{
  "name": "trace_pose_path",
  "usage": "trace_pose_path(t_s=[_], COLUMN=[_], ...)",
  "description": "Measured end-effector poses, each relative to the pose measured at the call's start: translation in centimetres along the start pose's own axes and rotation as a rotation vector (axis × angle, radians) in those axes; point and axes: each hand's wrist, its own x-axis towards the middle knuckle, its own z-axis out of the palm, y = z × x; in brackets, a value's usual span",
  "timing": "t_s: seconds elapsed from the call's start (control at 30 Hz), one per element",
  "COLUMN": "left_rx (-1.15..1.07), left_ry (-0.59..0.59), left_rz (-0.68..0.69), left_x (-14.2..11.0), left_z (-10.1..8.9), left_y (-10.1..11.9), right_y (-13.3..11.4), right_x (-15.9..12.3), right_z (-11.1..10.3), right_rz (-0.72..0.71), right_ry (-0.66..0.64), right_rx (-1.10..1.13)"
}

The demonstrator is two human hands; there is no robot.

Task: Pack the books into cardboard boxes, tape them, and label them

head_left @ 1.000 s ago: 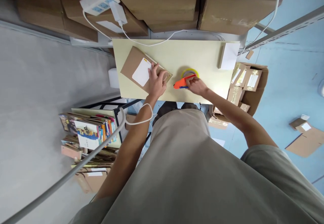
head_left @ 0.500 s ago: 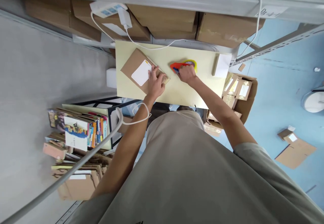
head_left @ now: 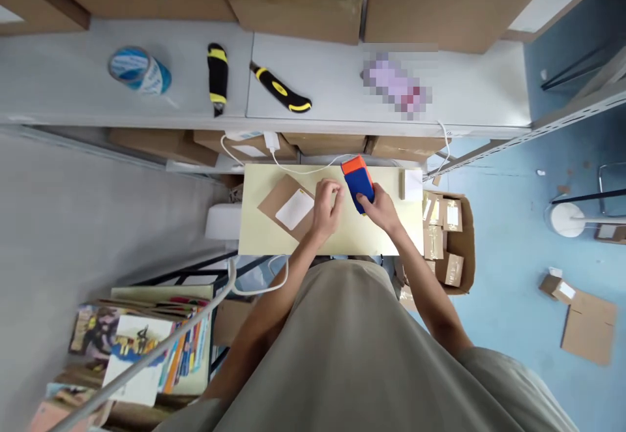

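Note:
A flat brown cardboard parcel (head_left: 281,199) with a white label (head_left: 294,209) lies on the pale yellow table (head_left: 259,240). My left hand (head_left: 327,207) rests closed on the parcel's right end, fingers curled over its edge. My right hand (head_left: 380,210) grips an orange and blue tape dispenser (head_left: 358,182), lifted just right of the left hand and tilted with its orange end toward the shelf.
A grey shelf (head_left: 323,96) above the table carries a roll of blue tape (head_left: 139,70) and two black and yellow utility knives (head_left: 218,77). A white pad (head_left: 412,184) lies at the table's right end. An open box of small parcels (head_left: 447,240) stands right; books (head_left: 141,354) lower left.
The camera has tilted up, so the shelf now shows. My right hand has lifted the tape dispenser off the table and brought it beside my left hand at the parcel's end.

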Motion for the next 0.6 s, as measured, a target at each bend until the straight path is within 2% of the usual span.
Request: trace_pose_path(t_s=[0.1,0.17,0.27,0.33,0.4,0.47,0.6], left_rx=[-0.025,-0.022,-0.029,-0.039,-0.046,-0.05,-0.043], left_ry=[-0.008,-0.009,-0.013,-0.046,-0.088,-0.115,-0.108], left_rz=[0.12,0.175,0.212,0.189,0.148,0.104,-0.005], left_x=[4.7,8.1,12.3,13.8,13.9,12.7,8.8], left_z=[-2.0,-3.1,-4.0,-4.5,-5.2,-6.0,-7.2], left_y=[1.7,1.7,0.4,-0.7,-1.6,-2.3,-3.5], right_y=[-4.6,-8.0,-12.8,-15.2,-16.9,-17.9,-18.5], right_x=[1.0,3.5,9.0,12.7,15.6,17.2,18.0], right_z=[-2.0,-3.0,-3.7,-3.6,-3.4,-3.1,-2.0], right_rz=[-0.272,-0.437,-0.523,-0.524,-0.497,-0.436,-0.352], right_ry=[0.178,0.301,0.414,0.449,0.445,0.416,0.364], right_rx=[0.043,-0.01,-0.184,-0.28,-0.346,-0.412,-0.515])
